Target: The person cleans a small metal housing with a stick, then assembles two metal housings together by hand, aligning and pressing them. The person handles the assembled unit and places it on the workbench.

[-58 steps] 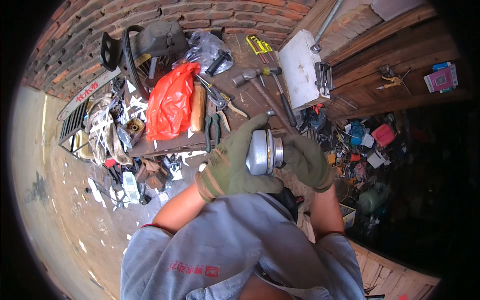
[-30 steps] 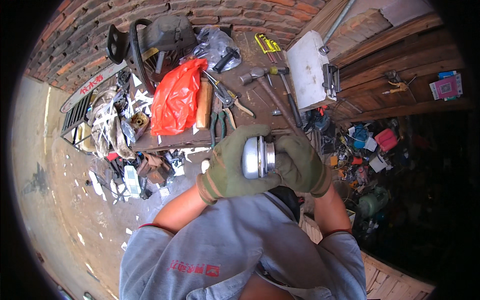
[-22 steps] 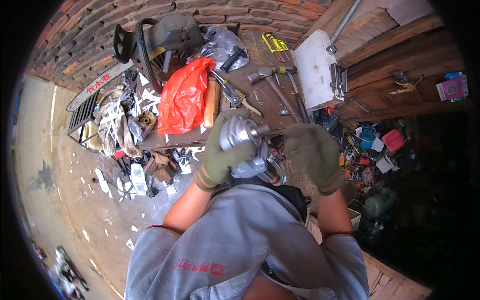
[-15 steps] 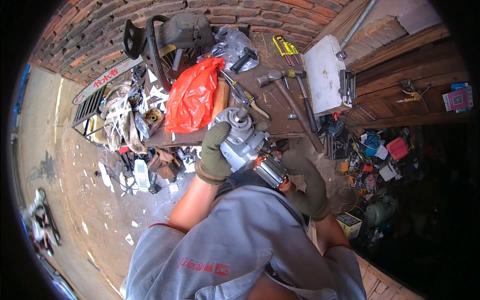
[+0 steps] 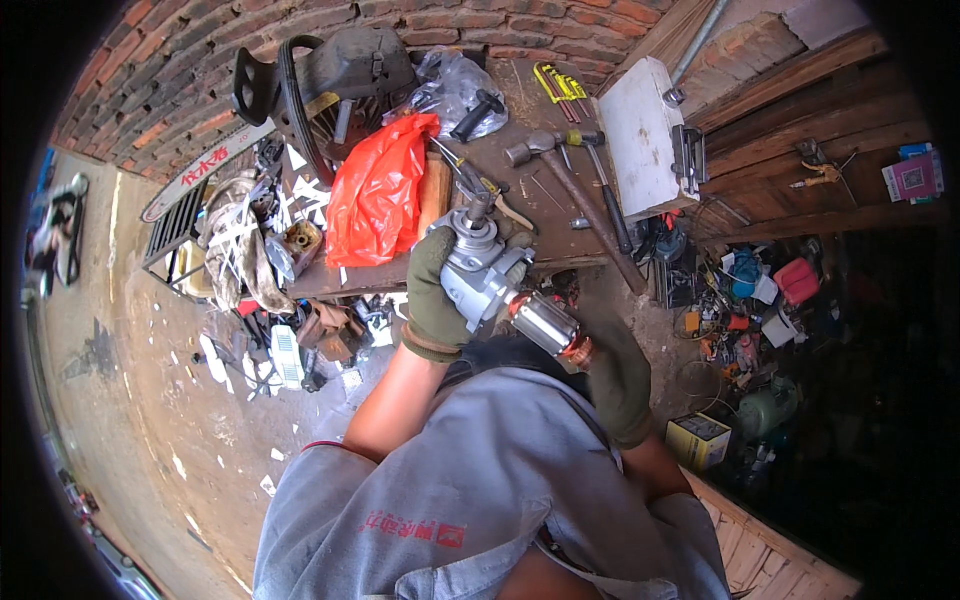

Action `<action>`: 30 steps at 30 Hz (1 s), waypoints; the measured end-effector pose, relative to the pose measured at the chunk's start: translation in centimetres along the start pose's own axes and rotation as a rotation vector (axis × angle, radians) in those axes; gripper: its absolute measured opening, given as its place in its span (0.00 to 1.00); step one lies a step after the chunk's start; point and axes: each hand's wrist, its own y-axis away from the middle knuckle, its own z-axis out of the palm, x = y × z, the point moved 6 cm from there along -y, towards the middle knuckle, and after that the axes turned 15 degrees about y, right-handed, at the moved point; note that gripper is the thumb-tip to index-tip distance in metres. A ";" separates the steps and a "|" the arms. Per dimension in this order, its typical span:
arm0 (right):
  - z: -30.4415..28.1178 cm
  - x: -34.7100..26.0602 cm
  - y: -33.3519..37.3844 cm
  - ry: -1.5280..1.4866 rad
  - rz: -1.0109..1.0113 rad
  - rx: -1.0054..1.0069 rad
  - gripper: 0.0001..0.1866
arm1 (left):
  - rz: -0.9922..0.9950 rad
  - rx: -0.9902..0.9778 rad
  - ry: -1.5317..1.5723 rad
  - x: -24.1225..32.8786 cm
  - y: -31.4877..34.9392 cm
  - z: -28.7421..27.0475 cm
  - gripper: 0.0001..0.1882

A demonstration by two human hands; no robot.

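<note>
My left hand (image 5: 434, 300), in a dark green glove, is closed around a silver metal gear housing (image 5: 478, 284) of a power tool. A spindle (image 5: 479, 208) sticks up from its far end. From the near right side of the housing juts a motor armature (image 5: 545, 324), with a steel core and copper-coloured windings. My right hand (image 5: 620, 385), gloved the same, is beside the armature's outer end. Motion smears its fingers, so whether it touches the armature cannot be made out. Both hands are in front of the workbench (image 5: 535, 228), above its near edge.
On the bench lie a red plastic bag (image 5: 378, 190), a chainsaw (image 5: 345, 75), pliers (image 5: 505, 203), a long-handled hammer (image 5: 585, 205), a smaller hammer (image 5: 608, 190) and a white metal case (image 5: 645, 140). Clutter and a green motor (image 5: 768, 405) sit on the floor at right.
The housing and armature have shifted slightly right, still in my left hand. My right hand has moved, its fingers now more upright beside the armature's end. The whole view has shifted a little.
</note>
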 end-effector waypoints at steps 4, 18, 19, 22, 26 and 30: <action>-1.1 -3.3 -0.2 0.382 -0.282 0.107 0.28 | 0.005 -0.003 0.097 0.2 -0.1 -0.9 0.29; -1.6 -1.6 -0.9 0.156 0.197 0.008 0.27 | -0.015 0.023 0.175 0.1 -0.2 -1.3 0.29; -1.4 -1.1 -0.8 0.077 0.253 -0.012 0.27 | -0.019 0.017 0.195 -0.1 -0.2 -1.1 0.29; -1.6 -0.4 -0.6 -0.009 0.091 0.010 0.29 | -0.014 0.049 0.178 -0.3 -0.3 -1.6 0.29; -2.3 -3.8 -2.3 0.190 -0.128 0.100 0.24 | -0.024 0.078 0.165 0.0 -0.6 -2.8 0.29; -2.1 -4.6 -2.8 0.396 -0.288 0.102 0.23 | -0.026 0.072 0.178 0.1 -0.7 -2.9 0.29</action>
